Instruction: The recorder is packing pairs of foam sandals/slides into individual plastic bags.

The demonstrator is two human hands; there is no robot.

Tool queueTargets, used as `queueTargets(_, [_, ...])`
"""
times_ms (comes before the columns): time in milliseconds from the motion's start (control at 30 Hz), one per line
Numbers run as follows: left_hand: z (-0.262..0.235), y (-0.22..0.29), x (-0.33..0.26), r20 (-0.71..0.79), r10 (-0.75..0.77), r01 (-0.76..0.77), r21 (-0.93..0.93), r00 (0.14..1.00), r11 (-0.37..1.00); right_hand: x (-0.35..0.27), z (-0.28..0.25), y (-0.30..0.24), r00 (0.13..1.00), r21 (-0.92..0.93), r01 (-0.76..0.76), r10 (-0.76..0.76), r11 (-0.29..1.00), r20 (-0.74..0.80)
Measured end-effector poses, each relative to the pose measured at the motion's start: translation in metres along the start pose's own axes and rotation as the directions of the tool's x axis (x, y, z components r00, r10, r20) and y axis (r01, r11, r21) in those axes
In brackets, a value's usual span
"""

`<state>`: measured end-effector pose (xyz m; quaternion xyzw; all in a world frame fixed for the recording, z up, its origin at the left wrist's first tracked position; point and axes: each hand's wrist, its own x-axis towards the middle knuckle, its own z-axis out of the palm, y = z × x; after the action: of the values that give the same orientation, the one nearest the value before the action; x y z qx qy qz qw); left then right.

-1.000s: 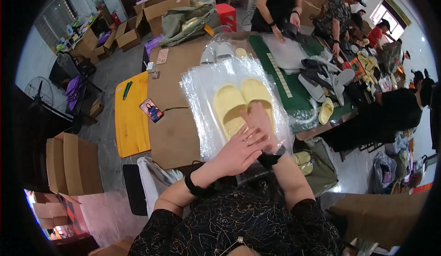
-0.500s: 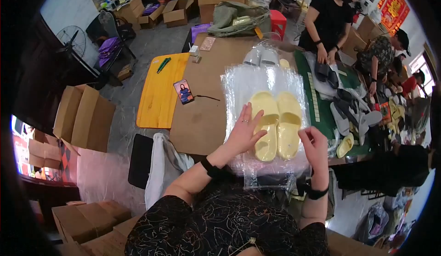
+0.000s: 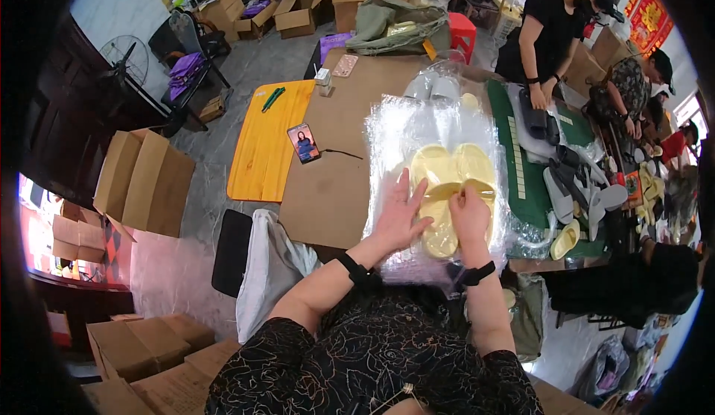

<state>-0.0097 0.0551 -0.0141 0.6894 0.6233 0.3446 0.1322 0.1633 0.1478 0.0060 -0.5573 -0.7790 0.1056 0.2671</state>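
Observation:
A pair of pale yellow slide sandals [image 3: 439,230] lies side by side, toes away from me, on a stack of clear plastic bags [image 3: 387,132]. Shiny clear film seems to cover the sandals. My left hand [image 3: 398,217] rests on the plastic at the left sandal's edge, fingers spread, holding nothing. Over the strap of the right sandal, my right hand [image 3: 471,217] has its fingertips pressed together; what they pinch, if anything, is hidden. The right hand and wrist cover much of that sandal's lower half.
Grey sandals [image 3: 445,87] lie beyond the bags. To the left are a phone [image 3: 304,143], a yellow board [image 3: 268,147] and a green-handled cutter [image 3: 273,99]. Across the green mat [image 3: 503,128], a co-worker [image 3: 547,39] handles dark sandals [image 3: 538,121]. More loose sandals [image 3: 562,191] lie at right.
My right hand has moved left and inward from beside the right sandal onto its strap. My left hand stays spread by the left sandal. The whole view has shifted slightly.

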Motion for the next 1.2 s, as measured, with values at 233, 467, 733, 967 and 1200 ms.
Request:
queueTargets(233, [0.011, 0.004, 0.008, 0.125, -0.081, 0.048, 0.245, 0.989, 0.968, -0.032, -0.056, 0.080, 0.955, 0.019, -0.270, 0.270, 0.963, -0.125])
queueTargets(467, [0.005, 0.004, 0.008, 0.088, 0.012, -0.034, 0.253, 0.996, 0.967, -0.157, -0.062, 0.264, 0.552, 0.539, -0.675, 0.829, 0.504, -0.085])
queueTargets(733, [0.010, 0.017, 0.016, 0.116, 0.025, -0.052, 0.236, 0.993, 0.970, -0.311, -0.057, 0.389, 0.203, 0.024, -0.978, 0.969, 0.208, -0.139])
queueTargets(967, [0.008, 0.023, 0.016, 0.122, -0.031, -0.003, 0.273, 0.992, 0.962, -0.239, -0.054, 0.452, 0.198, 0.058, -0.978, 0.979, 0.201, -0.053])
queueTargets(1200, [0.006, 0.045, 0.028, 0.133, -0.107, 0.069, 0.258, 0.985, 0.964, -0.083, -0.014, 0.527, 0.475, 0.545, -0.712, 0.875, 0.443, -0.090])
